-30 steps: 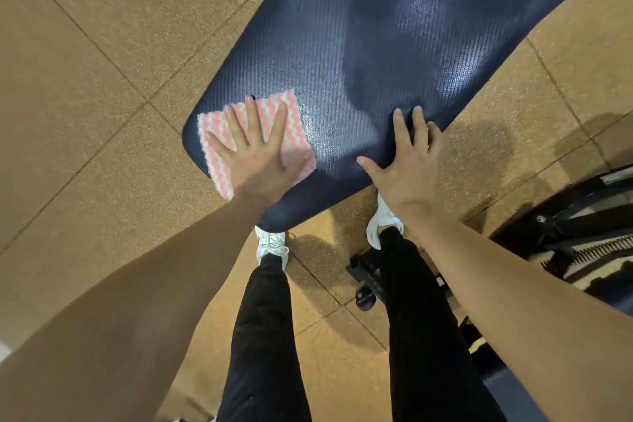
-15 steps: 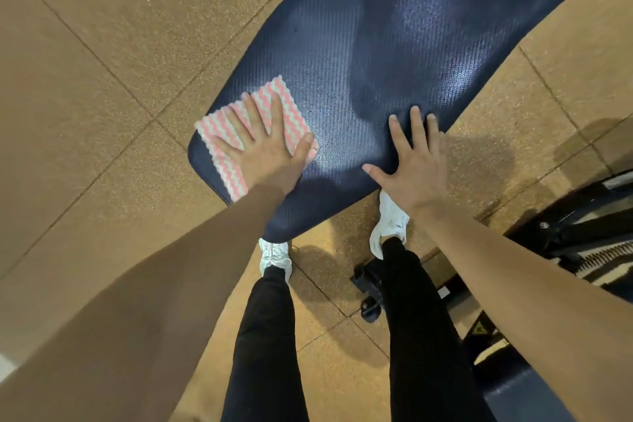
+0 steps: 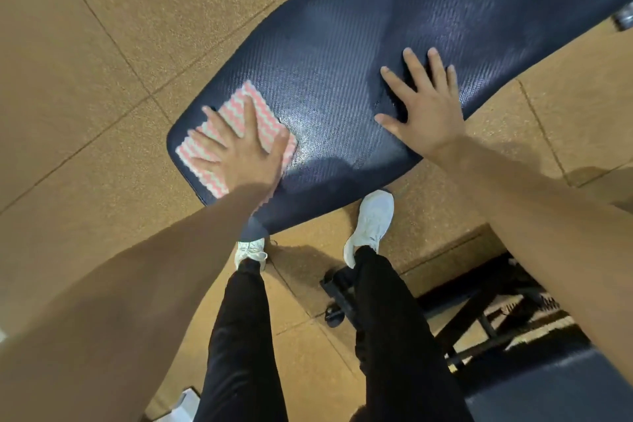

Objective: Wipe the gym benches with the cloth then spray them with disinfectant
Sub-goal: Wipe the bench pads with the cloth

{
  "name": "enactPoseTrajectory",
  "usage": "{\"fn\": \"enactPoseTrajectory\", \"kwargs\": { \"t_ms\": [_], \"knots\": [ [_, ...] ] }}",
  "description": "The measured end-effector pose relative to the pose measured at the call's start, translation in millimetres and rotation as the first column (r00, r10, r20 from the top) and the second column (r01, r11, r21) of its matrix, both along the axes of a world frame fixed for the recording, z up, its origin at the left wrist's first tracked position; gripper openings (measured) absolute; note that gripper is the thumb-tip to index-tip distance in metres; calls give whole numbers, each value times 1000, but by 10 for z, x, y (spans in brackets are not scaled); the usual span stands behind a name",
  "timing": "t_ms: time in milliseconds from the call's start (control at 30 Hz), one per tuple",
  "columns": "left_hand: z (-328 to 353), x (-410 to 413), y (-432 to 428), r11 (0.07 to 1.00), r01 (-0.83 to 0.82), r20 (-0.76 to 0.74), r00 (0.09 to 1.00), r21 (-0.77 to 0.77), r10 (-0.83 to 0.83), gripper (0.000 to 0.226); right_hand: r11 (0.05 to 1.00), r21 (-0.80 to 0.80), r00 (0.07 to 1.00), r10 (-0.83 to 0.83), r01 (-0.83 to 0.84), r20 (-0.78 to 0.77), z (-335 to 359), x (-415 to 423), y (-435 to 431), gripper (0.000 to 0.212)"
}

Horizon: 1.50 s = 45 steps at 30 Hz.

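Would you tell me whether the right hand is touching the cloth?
Apart: the head view shows the right hand on bare bench, well clear of the cloth.

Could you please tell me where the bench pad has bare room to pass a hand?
The bench pad is bare between the cloth under the left hand and the right hand, and along the whole stretch beyond the right hand. The rounded end is crowded by cloth and left hand.
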<state>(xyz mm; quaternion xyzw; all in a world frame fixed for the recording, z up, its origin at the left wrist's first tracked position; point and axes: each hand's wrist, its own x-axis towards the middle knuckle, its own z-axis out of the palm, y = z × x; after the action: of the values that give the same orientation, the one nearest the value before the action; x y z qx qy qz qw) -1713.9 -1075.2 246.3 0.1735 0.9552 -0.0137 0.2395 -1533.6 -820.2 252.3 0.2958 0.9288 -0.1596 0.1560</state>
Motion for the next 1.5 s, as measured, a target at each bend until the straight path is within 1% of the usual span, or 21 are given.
{"fn": "enactPoseTrajectory", "kwargs": {
  "t_ms": [67,167,267,367,467,567,633,700,767,833,900,1000,1067,1133,1200,1333,1433,1500],
  "knots": [
    [-17,-121,170,999,-38,-7,999,0,38,86,1000,7,1000,29,-29,4,-13,-13,70,75],
    [-31,-197,343,1000,-7,-10,1000,10,7,86,998,22,998,67,-67,15,-17,-8,115,72],
    [-22,-124,398,992,126,0,992,30,-126,85,995,31,995,97,-97,14,0,-10,168,69],
    [-23,152,394,962,272,39,961,27,-273,86,990,37,991,131,-133,39,3,-18,204,68],
    [-44,553,367,931,366,47,930,-1,-365,87,990,22,989,138,-139,46,16,-33,242,69],
    [-18,815,304,904,427,34,903,16,-427,85,990,16,990,136,-137,44,37,-21,255,69],
    [66,877,264,907,418,38,907,47,-420,80,992,-4,990,125,-125,65,52,-44,248,69],
    [110,975,168,921,387,23,921,34,-388,76,992,-16,987,128,-127,94,65,-53,247,70],
    [96,1025,84,936,353,21,936,-4,-353,78,989,-10,983,145,-145,110,76,-51,270,70],
    [41,933,89,936,352,44,935,-26,-351,81,988,-15,980,155,-154,123,90,-47,291,71],
    [-43,721,206,940,341,48,939,-9,-340,82,985,-11,975,173,-173,138,93,-40,305,71],
    [-131,163,586,961,272,11,962,46,-273,78,982,-5,973,185,-186,135,80,-26,344,72],
    [-169,-210,821,954,288,2,957,81,-289,75,982,9,975,187,-189,121,58,7,337,72],
    [-169,-515,1061,947,313,1,949,78,-314,72,979,14,973,200,-203,114,40,19,330,71],
    [-124,-652,1213,949,308,8,951,69,-309,71,977,11,972,210,-212,105,39,20,323,71],
    [-146,-465,1193,955,290,-48,957,58,-287,70,962,11,959,272,-274,84,25,26,425,70],
    [-127,30,1076,962,266,-33,964,54,-264,73,936,-7,934,352,-353,53,58,47,574,69],
    [-161,438,958,971,234,-36,972,49,-232,75,902,3,901,431,-432,48,61,54,691,69]
  ]
}}
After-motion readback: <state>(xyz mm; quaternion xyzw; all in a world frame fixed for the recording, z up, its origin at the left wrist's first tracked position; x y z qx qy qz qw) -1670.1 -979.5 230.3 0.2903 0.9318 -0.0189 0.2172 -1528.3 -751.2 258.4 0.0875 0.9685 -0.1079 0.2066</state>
